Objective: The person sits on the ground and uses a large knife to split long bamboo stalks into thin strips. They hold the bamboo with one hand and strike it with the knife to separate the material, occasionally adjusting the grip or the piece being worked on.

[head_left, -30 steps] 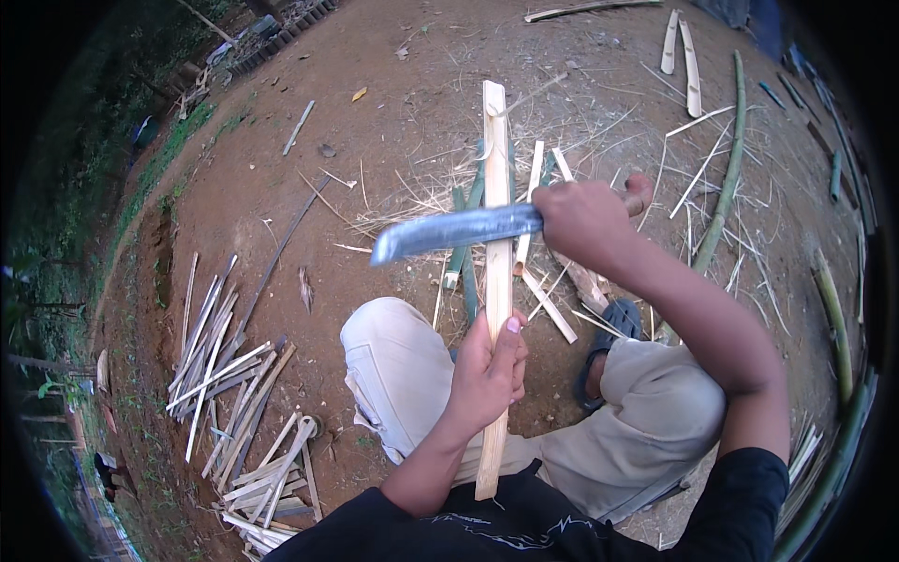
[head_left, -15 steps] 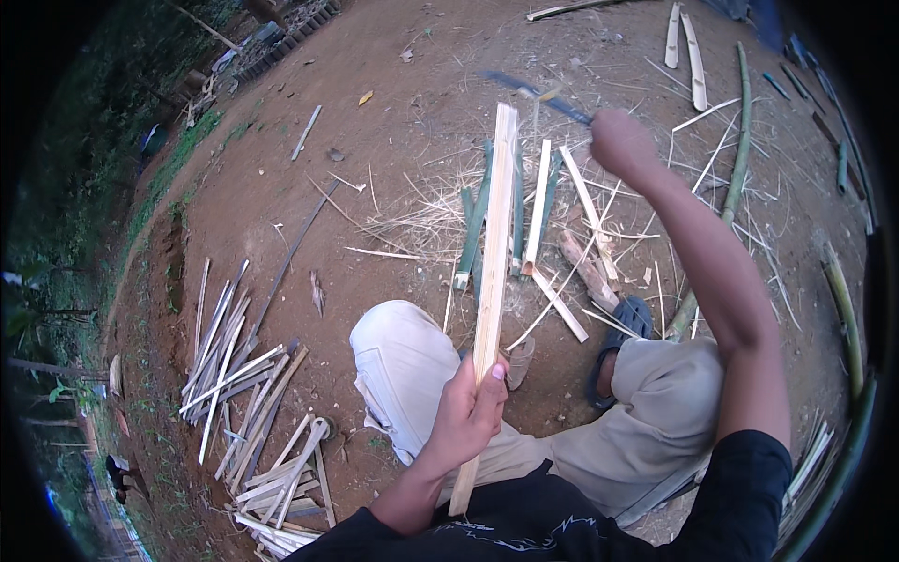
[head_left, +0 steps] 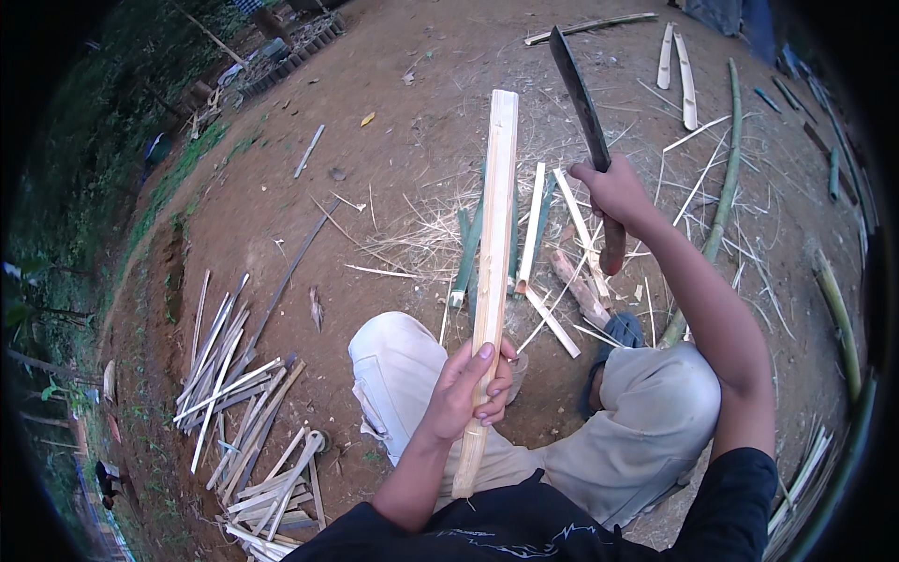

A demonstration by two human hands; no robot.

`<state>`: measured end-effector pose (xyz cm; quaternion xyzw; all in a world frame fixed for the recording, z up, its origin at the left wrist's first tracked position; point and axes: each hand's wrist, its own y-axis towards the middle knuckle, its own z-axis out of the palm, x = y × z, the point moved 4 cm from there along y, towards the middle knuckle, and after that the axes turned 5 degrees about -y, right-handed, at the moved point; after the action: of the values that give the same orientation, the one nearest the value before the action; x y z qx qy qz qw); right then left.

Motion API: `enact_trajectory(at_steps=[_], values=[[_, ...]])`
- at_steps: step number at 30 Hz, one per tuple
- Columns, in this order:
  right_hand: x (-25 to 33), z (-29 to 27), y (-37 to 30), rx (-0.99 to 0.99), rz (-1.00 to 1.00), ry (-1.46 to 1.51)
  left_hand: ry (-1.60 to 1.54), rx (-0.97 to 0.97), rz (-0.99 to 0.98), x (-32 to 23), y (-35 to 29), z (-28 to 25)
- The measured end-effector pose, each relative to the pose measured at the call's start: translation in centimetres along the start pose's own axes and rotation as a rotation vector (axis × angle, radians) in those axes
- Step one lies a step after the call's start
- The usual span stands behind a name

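My left hand (head_left: 473, 386) is wrapped round the lower part of a long pale split bamboo strip (head_left: 498, 197), which stands nearly upright in front of me. Its pale inner face is turned toward me. In my right hand (head_left: 620, 195) is the handle of a machete (head_left: 582, 101), held out to the right of the strip's upper part. The dark blade points up and slightly left, apart from the bamboo. Beyond the strip, several green and pale bamboo pieces (head_left: 534, 225) lie on the ground among thin shavings (head_left: 426, 220).
Piles of thin split strips (head_left: 220, 351) lie on the dirt at my left. A long green bamboo pole (head_left: 729, 178) stretches along the right, with more poles (head_left: 841, 323) near the rim. Two split halves (head_left: 688, 80) lie far right. A wood chunk (head_left: 581, 286) sits by my foot.
The machete has swung up from a blurred, low-lying angle beside the strip's top to a raised one. The strip has turned to show more of its broad face.
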<state>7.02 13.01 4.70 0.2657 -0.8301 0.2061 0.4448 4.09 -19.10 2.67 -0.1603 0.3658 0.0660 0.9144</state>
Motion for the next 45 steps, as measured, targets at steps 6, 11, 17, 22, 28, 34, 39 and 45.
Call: enact_trajectory(at_steps=[6, 11, 17, 22, 28, 34, 39, 45], values=[[-0.7, -0.6, -0.7, 0.088, 0.027, -0.062, -0.076, -0.049, -0.13, 2.9, 3.4, -1.2], [-7.8, 0.8, -1.4, 0.32, 0.423, -0.035, 0.036, -0.139, -0.258, 6.9, 6.3, -3.5], [-12.2, 3.9, -4.4, 0.471, 0.556, -0.021, 0.3, -0.349, -0.185, 9.7, 7.4, -5.6], [-11.2, 6.0, -4.7, 0.538, 0.531, 0.08, 0.406, -0.426, -0.035, 9.1, 6.9, -4.5], [-8.2, 8.7, -3.1, 0.429, 0.368, 0.348, 0.48, -0.351, 0.102, 8.2, 7.3, -4.1], [-3.2, 8.1, -1.5, 0.34, 0.29, 0.637, -0.204, -0.133, -0.111, 6.5, 5.5, -3.3], [-0.8, 6.6, 0.2, 0.278, 0.19, 0.721, -0.205, 0.001, -0.265, 8.3, 1.9, -4.7], [0.1, 6.3, -1.1, 0.201, 0.149, 0.553, -0.106, -0.057, -0.25, 6.8, 1.1, -4.2]])
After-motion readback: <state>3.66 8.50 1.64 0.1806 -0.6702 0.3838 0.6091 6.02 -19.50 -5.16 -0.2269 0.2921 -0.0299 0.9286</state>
